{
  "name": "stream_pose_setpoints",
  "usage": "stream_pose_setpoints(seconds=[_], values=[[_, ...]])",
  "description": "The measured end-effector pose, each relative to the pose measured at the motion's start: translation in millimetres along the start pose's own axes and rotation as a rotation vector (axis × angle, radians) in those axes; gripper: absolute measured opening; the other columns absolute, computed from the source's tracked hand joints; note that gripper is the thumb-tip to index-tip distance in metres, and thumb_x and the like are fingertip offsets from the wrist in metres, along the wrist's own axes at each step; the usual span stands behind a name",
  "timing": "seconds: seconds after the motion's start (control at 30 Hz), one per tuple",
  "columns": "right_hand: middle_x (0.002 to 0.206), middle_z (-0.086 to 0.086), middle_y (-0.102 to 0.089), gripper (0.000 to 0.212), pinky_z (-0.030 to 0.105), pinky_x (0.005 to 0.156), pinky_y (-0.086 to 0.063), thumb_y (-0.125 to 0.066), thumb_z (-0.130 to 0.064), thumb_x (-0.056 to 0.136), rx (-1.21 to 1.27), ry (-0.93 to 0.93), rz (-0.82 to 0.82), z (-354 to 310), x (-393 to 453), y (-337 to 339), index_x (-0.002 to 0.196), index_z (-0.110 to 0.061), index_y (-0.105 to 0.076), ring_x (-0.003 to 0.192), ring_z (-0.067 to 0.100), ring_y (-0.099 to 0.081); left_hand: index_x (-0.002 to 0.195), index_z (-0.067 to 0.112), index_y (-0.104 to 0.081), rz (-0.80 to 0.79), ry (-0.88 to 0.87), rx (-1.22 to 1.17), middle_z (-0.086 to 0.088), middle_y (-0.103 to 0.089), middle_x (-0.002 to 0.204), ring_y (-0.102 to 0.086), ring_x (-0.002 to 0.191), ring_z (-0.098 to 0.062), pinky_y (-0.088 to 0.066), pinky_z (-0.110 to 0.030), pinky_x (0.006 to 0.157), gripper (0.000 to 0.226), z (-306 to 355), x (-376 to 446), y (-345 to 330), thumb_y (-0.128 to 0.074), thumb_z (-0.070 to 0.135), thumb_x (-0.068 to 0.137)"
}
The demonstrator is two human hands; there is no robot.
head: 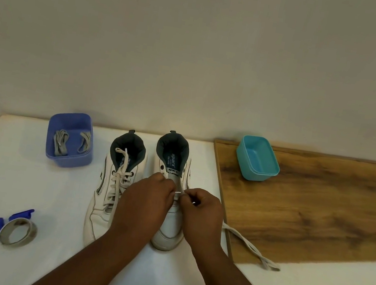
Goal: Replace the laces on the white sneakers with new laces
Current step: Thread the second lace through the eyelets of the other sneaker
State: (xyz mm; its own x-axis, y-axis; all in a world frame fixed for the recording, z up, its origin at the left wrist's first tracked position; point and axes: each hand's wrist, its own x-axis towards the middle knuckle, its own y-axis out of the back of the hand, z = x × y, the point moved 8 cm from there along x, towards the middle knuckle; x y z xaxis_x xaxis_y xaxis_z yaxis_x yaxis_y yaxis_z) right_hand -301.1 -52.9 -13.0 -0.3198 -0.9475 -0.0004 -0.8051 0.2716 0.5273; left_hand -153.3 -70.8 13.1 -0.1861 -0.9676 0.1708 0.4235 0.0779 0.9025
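Both my hands pinch the white lace over the right sneaker on the counter: left hand steadying the eyelet side, right hand holding the tip, probably to thread it. Its slack trails rightward.

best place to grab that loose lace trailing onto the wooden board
Pinch the loose lace mid-run, coming straight down from above. It lies flat and limp across the wooden board, clear of both sneakers, so a top pinch with the right hand meets nothing in the way.
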Motion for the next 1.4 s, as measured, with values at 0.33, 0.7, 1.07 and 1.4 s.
stream_pose_setpoints(seconds=[0.33, 0.7, 1.07, 1.4], values=[[0.074, -0.012, -0.072, 0.011, 0.021, 0.070, -0.053, -0.071, -0.016, 0.089, 0.001, 0.009, -0.022, -3, 0, 2, 0.085, -0.021, -0.080, 0.075, 0.003, -0.066, 0.080, 0.024, -0.067, -0.016, -0.038, 0.033, 0.004, -0.056, 0.079, -0.055, 0.068, -0.015, -0.042, -0.031, 0.057, 0.015, 6, 6, -6, -0.061, 0.028, 0.093], [0.086, -0.011, -0.070, 0.014, 0.023, 0.079, -0.054, -0.062, -0.024, 0.100, 0.026, -0.047, -0.142, 8, 9, 0, 0.092, -0.021, -0.073, 0.084, 0.005, -0.065, 0.094, 0.030, -0.069, 0.027, -0.037, 0.007, 0.007, -0.053, 0.086, -0.051, 0.077, -0.014, -0.044, -0.032, 0.064, 0.021, 3, 3, -11, -0.050, 0.039, 0.095], [0.112, 0.005, -0.067, 0.015, 0.028, 0.088, -0.059, -0.053, -0.023, 0.106, 0.727, -0.070, 0.589, -7, 23, 110, 0.118, -0.014, -0.056, 0.103, 0.013, -0.070, 0.102, 0.036, -0.061, -0.050, -0.024, 0.063, 0.011, -0.048, 0.102, -0.044, 0.095, -0.012, -0.047, -0.031, 0.076, 0.046, 2, -4, -2, -0.049, 0.073, 0.077], [0.109, -0.005, -0.064, 0.011, 0.033, 0.087, -0.051, -0.064, -0.021, 0.097, -0.460, 0.421, -0.160, -19, 17, 5, 0.105, -0.025, -0.070, 0.100, 0.013, -0.057, 0.101, 0.037, -0.061, -0.089, -0.041, 0.030, 0.012, -0.045, 0.102, -0.042, 0.094, -0.009, -0.044, -0.026, 0.078, 0.043, -4, -3, -1, -0.057, 0.071, 0.075]])
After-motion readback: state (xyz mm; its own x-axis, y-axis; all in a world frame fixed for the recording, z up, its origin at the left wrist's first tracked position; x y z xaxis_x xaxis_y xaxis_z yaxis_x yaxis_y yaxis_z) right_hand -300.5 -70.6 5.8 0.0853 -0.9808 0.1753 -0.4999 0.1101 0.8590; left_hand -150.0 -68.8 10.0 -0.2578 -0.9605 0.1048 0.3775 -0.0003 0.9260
